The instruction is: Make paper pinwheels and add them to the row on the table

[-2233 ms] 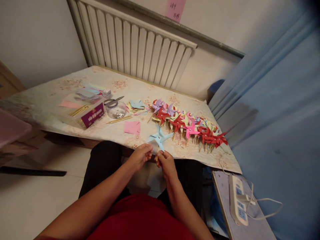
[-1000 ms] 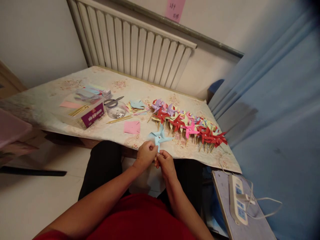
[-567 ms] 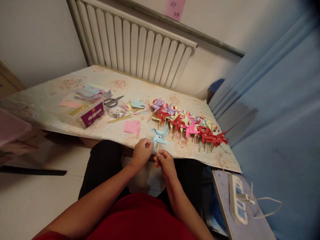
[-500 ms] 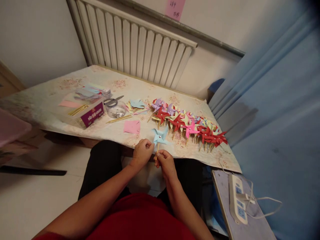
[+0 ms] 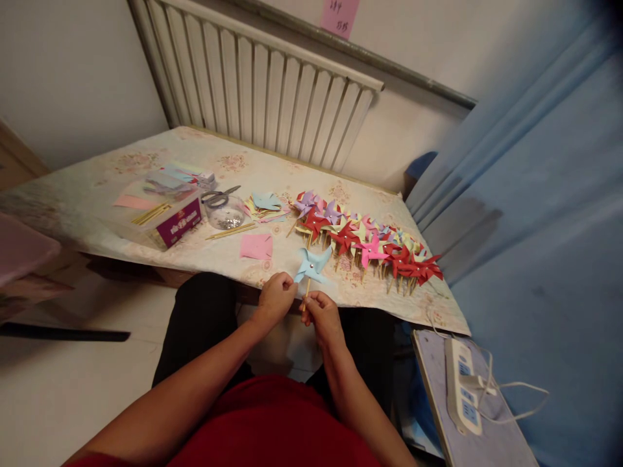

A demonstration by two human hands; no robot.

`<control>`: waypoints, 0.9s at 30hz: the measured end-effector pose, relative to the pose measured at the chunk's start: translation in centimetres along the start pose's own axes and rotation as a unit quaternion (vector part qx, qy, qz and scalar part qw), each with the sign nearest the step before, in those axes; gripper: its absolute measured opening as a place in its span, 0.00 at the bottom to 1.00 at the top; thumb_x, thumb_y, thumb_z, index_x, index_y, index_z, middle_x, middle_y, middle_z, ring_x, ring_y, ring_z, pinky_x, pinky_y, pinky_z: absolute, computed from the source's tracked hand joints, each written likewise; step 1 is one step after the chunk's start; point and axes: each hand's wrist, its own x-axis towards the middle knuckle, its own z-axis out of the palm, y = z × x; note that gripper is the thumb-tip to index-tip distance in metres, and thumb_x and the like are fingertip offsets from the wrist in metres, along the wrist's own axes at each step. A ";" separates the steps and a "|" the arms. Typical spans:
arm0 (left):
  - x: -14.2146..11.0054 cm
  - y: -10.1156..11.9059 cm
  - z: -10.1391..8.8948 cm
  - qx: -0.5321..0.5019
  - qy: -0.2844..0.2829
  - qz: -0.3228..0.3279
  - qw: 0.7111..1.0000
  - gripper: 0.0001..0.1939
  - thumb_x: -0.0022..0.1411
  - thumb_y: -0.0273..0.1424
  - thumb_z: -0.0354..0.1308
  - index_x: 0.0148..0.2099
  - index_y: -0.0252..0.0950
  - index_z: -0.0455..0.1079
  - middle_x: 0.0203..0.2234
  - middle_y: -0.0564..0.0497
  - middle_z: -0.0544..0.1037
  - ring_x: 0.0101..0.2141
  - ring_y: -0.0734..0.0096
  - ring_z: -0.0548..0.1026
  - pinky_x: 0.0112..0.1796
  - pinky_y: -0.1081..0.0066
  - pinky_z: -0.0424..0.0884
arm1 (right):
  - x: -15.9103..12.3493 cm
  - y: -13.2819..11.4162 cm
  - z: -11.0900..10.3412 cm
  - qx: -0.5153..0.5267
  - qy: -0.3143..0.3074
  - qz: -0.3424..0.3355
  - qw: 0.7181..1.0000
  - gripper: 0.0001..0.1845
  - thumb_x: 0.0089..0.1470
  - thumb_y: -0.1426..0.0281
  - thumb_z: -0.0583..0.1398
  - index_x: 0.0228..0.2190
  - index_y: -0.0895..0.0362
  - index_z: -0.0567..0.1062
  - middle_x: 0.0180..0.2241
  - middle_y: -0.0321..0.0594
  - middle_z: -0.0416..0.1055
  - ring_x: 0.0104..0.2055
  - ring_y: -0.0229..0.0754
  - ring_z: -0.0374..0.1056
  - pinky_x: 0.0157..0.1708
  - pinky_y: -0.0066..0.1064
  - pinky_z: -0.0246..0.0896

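A light blue paper pinwheel (image 5: pixel 311 264) on a thin wooden stick stands upright over the near edge of the table (image 5: pixel 87 194). My right hand (image 5: pixel 321 316) is closed round the lower end of the stick. My left hand (image 5: pixel 275 299) is curled, its fingertips pinching a vane at the pinwheel's left side. Behind the pinwheel a long row of finished pinwheels (image 5: pixel 370 243) in red, pink, purple and yellow lies on the cloth.
A pink paper square (image 5: pixel 257 246), loose sticks (image 5: pixel 230 231), a pile of cut papers (image 5: pixel 265 206), a clear bowl of pins (image 5: pixel 225 215), scissors (image 5: pixel 220 194) and a plastic box (image 5: pixel 160 211) lie to the left. A radiator stands behind, a blue curtain and a power strip (image 5: pixel 462 389) at right.
The blue pinwheel has turned in my hands and its vanes point differently. My left hand shifted from the stick up to the pinwheel's left vane. My right hand stayed on the stick.
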 end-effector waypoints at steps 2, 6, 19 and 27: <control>0.1 0.0 -0.2 -0.001 0.009 -0.003 1.000 0.07 0.51 0.29 0.51 0.23 0.37 0.60 0.19 0.57 0.62 0.24 0.74 0.61 0.27 0.73 0.55 | 0.0 0.0 0.0 0.000 0.003 0.000 1.000 0.12 0.42 0.62 0.63 0.27 0.58 0.71 0.21 0.33 0.71 0.14 0.30 0.60 0.13 0.22 0.49; 0.5 -0.3 -0.4 -0.003 0.030 0.002 1.000 0.07 0.52 0.29 0.51 0.23 0.37 0.61 0.19 0.56 0.63 0.24 0.74 0.61 0.27 0.73 0.56 | -0.1 -0.1 0.0 0.004 0.001 -0.008 1.000 0.11 0.43 0.64 0.63 0.27 0.58 0.71 0.21 0.33 0.71 0.14 0.30 0.60 0.14 0.21 0.50; 1.8 -0.1 -1.2 -0.038 0.067 -0.032 0.997 0.05 0.54 0.32 0.52 0.28 0.36 0.65 0.22 0.54 0.69 0.26 0.72 0.66 0.30 0.72 0.61 | -0.1 0.4 -0.1 0.005 -0.010 -0.025 1.000 0.12 0.44 0.62 0.63 0.29 0.59 0.72 0.22 0.35 0.71 0.15 0.31 0.60 0.14 0.22 0.50; -0.9 -0.4 -1.1 -0.082 0.107 -0.024 0.991 0.08 0.56 0.36 0.52 0.30 0.37 0.64 0.22 0.56 0.67 0.25 0.73 0.66 0.29 0.73 0.61 | 0.0 0.3 -0.1 0.000 0.003 -0.028 1.000 0.12 0.45 0.62 0.63 0.28 0.58 0.71 0.22 0.35 0.71 0.15 0.30 0.60 0.14 0.22 0.50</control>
